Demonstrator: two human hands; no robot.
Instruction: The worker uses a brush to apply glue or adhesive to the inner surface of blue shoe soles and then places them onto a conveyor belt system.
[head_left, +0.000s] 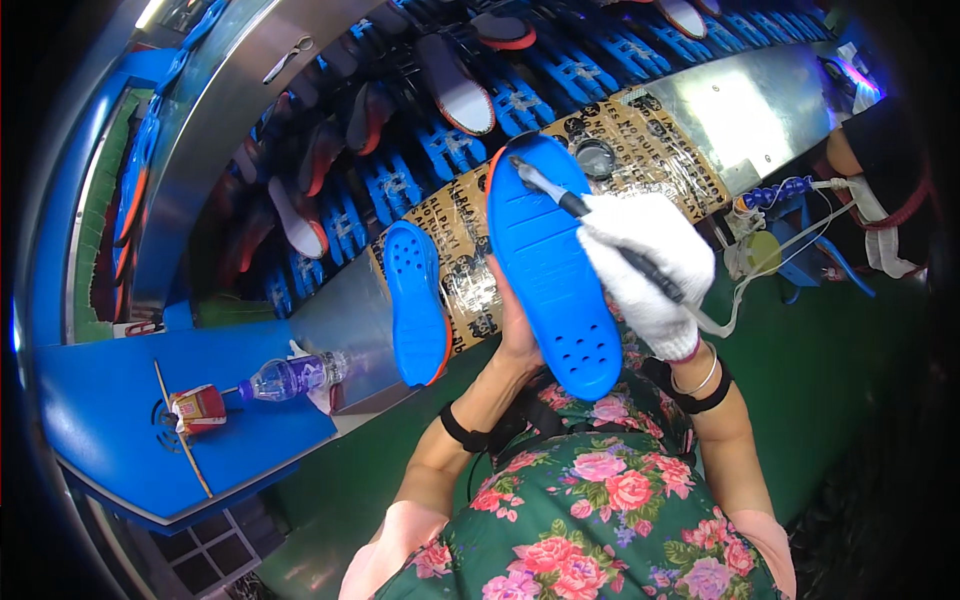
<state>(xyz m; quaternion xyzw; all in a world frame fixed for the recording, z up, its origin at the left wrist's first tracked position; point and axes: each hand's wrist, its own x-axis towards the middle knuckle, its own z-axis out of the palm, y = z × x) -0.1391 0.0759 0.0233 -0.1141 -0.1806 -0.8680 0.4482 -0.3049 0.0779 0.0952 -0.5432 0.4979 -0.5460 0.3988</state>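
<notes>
My left hand [515,325] holds a blue shoe sole [550,270] from underneath, its inner face turned up toward me. My right hand [652,262], in a white knitted glove, grips a black-handled brush [580,208] whose bristle tip rests near the toe end of that sole. A thin tube runs from the brush handle off to the right. A second blue sole [415,300] with an orange edge lies on the cardboard-covered metal ledge [455,235] just left of my left hand.
A conveyor with blue holders [455,150] carries several soles past the ledge. On a blue side table [110,400] at left lie a plastic bottle [290,377], a small red packet [198,408] and a thin stick. Scissors [288,58] lie on the far metal rail. Another person's arm [850,150] shows at right.
</notes>
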